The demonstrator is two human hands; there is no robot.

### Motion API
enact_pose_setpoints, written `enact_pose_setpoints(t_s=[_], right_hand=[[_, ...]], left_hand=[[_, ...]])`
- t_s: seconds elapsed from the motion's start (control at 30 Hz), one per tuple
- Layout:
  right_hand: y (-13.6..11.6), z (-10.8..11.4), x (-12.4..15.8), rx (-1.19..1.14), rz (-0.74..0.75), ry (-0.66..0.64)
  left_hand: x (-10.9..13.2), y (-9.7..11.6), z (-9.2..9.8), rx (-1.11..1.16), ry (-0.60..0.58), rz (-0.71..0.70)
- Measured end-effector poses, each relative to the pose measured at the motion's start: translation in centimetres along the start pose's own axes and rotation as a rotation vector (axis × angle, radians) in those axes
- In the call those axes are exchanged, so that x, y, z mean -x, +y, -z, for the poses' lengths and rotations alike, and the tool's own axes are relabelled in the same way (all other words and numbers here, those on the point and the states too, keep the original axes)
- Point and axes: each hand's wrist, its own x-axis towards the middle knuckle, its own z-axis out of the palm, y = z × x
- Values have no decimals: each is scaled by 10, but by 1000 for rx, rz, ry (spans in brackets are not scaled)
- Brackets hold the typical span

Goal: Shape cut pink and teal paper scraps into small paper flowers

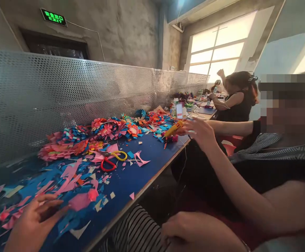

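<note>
My left hand [34, 218] is at the lower left, over the table's paper scraps, fingers apart and slightly bent, with nothing seen in them. Just beyond its fingertips lies a pink paper flower [82, 200], blurred; whether they touch I cannot tell. Low in the middle, my right hand [185, 229] rests at my striped clothing [139, 227], fingers curled in; what they hold, if anything, is hidden. Farther up the table lie scissors [110, 159] with one red and one yellow handle, among pink cut paper [68, 176].
Paper flowers [107, 127] are heaped along a perforated metal screen [89, 87]. Close on my right a co-worker [247, 199] holds a yellow glue gun [174, 128], its cord hanging past the edge of the blue table [142, 168]. Another person [236, 98] sits farther along.
</note>
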Motion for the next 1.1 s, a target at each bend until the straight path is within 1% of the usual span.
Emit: enact_pose_setpoints(t_s=[0.07,0.1,0.17,0.23,0.27,0.33,0.37,0.43,0.5,0.57,0.67,0.8,0.97,1.1], right_hand=[[-19,-26,21,-47,30,-76],[-27,-41,30,-63,42,-112],[-37,-68,40,-84,43,-153],[-36,-86,39,-89,-13,-112],[-31,-93,36,-87,-43,-69],[-17,-103,29,-69,-63,18],[-8,-107,27,-55,-48,59],[10,-114,27,-21,8,147],[26,-119,29,20,60,238],[38,-122,32,73,81,304],[51,-126,36,172,68,338],[63,-132,44,238,109,348],[70,-136,52,222,146,311],[73,-141,56,213,140,313]], left_hand=[[0,11,-3,127,-12,-143],[0,18,-8,194,-8,-168],[-1,38,-28,315,-113,-188],[-2,61,-60,392,-307,-210],[-3,72,-79,403,-364,-219],[-4,90,-119,421,-410,-232],[-4,97,-138,433,-424,-251],[-6,103,-172,459,-448,-240],[-8,104,-197,472,-445,-209],[-10,103,-215,451,-413,-179],[-12,99,-235,371,-376,-183],[-16,92,-249,308,-373,-189],[-24,79,-253,397,-401,-200],[-27,77,-253,419,-396,-251]])
